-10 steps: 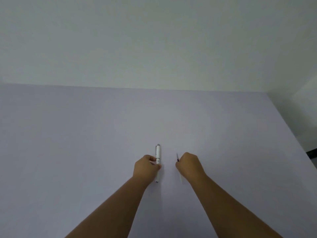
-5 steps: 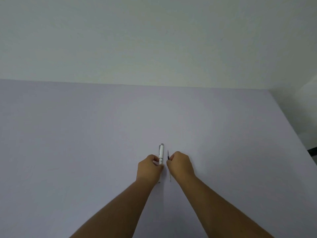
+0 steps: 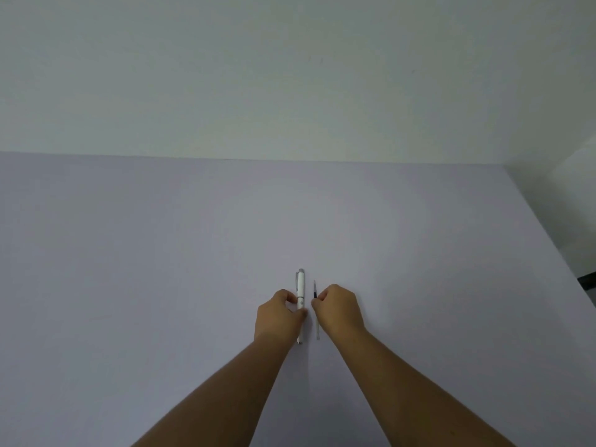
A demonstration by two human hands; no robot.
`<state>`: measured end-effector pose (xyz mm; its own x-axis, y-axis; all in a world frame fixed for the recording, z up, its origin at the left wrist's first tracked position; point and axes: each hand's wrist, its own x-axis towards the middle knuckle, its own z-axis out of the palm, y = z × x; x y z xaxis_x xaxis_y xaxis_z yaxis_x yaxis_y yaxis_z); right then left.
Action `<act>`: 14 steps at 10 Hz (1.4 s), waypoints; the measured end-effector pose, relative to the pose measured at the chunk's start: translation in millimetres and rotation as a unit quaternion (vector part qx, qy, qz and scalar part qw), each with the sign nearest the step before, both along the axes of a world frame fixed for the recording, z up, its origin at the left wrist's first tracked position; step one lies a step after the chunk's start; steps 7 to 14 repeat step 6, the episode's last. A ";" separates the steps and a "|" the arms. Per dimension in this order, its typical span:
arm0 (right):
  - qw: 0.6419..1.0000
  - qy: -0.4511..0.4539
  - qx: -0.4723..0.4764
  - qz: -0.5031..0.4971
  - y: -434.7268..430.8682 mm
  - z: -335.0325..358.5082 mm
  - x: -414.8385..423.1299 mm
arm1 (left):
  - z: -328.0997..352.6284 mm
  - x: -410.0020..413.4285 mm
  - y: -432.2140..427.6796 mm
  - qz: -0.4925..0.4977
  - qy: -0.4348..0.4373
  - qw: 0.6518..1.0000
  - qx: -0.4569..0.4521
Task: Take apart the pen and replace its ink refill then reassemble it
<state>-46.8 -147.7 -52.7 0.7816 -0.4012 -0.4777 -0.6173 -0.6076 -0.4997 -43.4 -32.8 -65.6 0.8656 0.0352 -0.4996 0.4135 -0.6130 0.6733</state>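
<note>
A white pen [image 3: 300,287] with a silver cap end and clip lies lengthwise on the pale lilac table [image 3: 161,285], pointing away from me. My left hand [image 3: 279,316] is curled around its middle, fingers pinching the barrel. Just to the right, a thin ink refill [image 3: 315,290] with a dark tip runs parallel to the pen. My right hand [image 3: 340,312] pinches the refill near its far end; the refill's clear lower end [image 3: 318,332] shows below my fingers. The two hands almost touch.
The table meets a plain white wall [image 3: 290,91] at the back. Its right edge [image 3: 548,240] runs diagonally toward me, with a dark object [image 3: 587,280] beyond it.
My right hand has slid left with the refill, from well apart to right beside the pen. My left hand has stayed on the pen.
</note>
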 end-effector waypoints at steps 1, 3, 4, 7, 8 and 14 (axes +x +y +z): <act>1.000 -0.005 0.003 -0.004 -0.6 -0.1 -0.3 | 0.5 0.2 0.9 -0.003 -0.001 1.000 0.000; 1.000 -0.006 0.003 -0.004 -4.2 -0.7 -2.8 | 1.3 1.9 4.2 -0.010 -0.002 1.000 0.002; 1.000 -0.011 0.009 -0.006 -6.4 0.7 -4.4 | 3.8 1.3 5.3 -0.017 0.002 1.000 0.004; 1.000 -0.012 0.010 -0.013 -12.8 10.8 -6.7 | 17.9 4.0 11.5 -0.036 0.001 0.999 0.039; 1.000 -0.012 0.010 -0.013 -12.8 10.8 -6.7 | 17.9 4.0 11.5 -0.036 0.001 0.999 0.039; 1.000 -0.012 0.010 -0.013 -12.8 10.8 -6.7 | 17.9 4.0 11.5 -0.036 0.001 0.999 0.039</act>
